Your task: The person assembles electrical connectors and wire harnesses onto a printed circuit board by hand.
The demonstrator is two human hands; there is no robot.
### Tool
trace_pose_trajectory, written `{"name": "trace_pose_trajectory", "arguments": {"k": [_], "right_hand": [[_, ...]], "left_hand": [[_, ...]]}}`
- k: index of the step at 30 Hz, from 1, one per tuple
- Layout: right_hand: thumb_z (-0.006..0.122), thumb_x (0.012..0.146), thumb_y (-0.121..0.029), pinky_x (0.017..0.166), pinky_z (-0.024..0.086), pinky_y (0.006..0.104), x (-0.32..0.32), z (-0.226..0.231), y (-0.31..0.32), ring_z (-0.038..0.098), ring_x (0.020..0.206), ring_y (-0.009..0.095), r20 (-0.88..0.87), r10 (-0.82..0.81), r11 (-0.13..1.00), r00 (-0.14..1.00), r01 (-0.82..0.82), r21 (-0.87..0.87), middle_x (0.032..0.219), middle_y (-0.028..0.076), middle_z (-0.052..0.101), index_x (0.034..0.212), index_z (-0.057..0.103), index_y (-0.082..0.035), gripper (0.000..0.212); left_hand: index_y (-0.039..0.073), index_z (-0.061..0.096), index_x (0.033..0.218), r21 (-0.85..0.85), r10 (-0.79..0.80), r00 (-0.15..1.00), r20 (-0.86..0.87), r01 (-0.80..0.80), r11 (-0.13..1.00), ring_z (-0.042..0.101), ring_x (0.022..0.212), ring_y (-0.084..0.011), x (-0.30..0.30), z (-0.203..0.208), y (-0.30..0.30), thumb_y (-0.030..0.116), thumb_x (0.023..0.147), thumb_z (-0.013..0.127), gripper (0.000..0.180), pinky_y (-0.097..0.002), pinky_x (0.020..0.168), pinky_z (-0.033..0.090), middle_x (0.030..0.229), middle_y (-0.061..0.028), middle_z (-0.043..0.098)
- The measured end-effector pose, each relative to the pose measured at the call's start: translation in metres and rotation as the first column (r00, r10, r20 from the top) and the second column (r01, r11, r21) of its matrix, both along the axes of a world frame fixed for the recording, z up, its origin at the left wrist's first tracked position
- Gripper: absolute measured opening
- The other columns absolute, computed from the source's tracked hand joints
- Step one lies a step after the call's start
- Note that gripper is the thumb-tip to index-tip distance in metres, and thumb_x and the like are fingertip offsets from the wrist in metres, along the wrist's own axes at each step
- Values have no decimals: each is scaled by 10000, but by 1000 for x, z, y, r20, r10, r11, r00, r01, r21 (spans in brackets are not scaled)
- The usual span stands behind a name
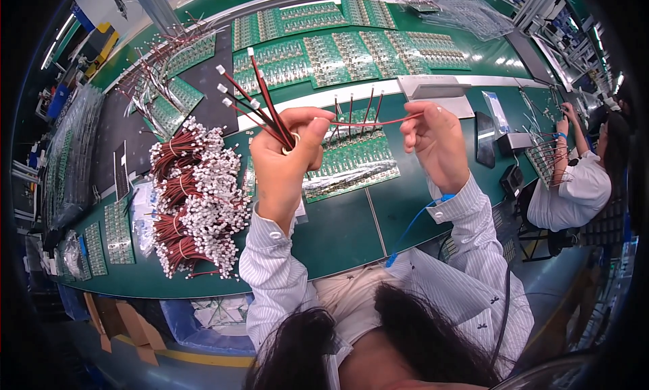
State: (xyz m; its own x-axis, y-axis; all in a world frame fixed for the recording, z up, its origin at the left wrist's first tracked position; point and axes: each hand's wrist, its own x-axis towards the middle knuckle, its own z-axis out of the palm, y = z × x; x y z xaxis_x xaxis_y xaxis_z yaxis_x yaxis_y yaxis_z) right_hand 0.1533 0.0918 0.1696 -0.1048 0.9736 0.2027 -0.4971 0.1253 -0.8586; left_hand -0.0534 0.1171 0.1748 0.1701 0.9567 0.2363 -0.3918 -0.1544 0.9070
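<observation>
My left hand (pixel 284 167) is closed around a small bundle of red and black cables (pixel 268 100) with white plugs, which fan out above the fingers. Its thumb and forefinger also pinch one end of a single red cable (pixel 375 123). The other end of that cable is between the fingertips of my right hand (pixel 436 143), so it stretches level between both hands. Below it, on the table, lies a green circuit board panel (pixel 358 156). Several cables stand upright along the panel's far edge, and a shiny clear strip runs across its near part.
Tied bundles of cables (pixel 196 200) are heaped left of my left arm. More board panels (pixel 351 55) lie at the back. A metal bracket (pixel 436 92), a phone (pixel 485 140) and a black box (pixel 512 180) are to the right. A co-worker (pixel 574 180) sits at far right.
</observation>
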Motion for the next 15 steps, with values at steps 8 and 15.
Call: {"name": "trace_pose_trajectory", "arguments": {"k": [8, 15], "right_hand": [[540, 814, -142, 528, 458, 272, 5, -7, 2, 545, 594, 171, 259, -123, 990, 958, 102, 95, 718, 109, 574, 850, 553, 54, 200], [552, 781, -15, 539, 463, 221, 2, 2, -5, 561, 611, 123, 515, 83, 995, 853, -100, 5, 683, 83, 576, 817, 558, 49, 74]], "left_hand": [[-26, 574, 815, 12, 34, 998, 54, -35, 999, 329, 410, -27, -5, 1, 0, 113, 789, 591, 142, -198, 385, 216, 515, 36, 422], [-23, 581, 794, 36, 94, 995, -33, -92, 995, 316, 414, -21, -7, 2, 1, 134, 789, 595, 158, -197, 393, 202, 501, 46, 408]]}}
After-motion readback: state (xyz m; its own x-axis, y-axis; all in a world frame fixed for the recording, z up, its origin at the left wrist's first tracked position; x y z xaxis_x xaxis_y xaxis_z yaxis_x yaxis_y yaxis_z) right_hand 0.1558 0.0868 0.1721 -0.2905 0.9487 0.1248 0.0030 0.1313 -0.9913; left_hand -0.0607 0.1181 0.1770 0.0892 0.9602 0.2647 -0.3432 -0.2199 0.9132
